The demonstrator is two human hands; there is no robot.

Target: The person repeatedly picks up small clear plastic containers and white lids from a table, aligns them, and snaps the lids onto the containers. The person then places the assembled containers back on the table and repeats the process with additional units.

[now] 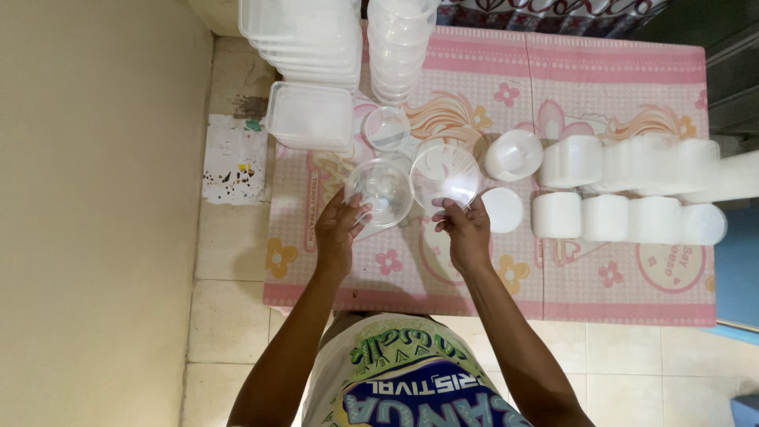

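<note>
The left hand [341, 229] is gripping a clear round bowl [381, 192] by its near rim, holding it over the pink table [617, 277]. The right hand [465, 229] is pinching the edge of a clear lid [445, 174] just beside that bowl. A small clear cup [386, 128] is sitting behind them, and stacks of white tubs [632, 217] are lying to the right
</note>
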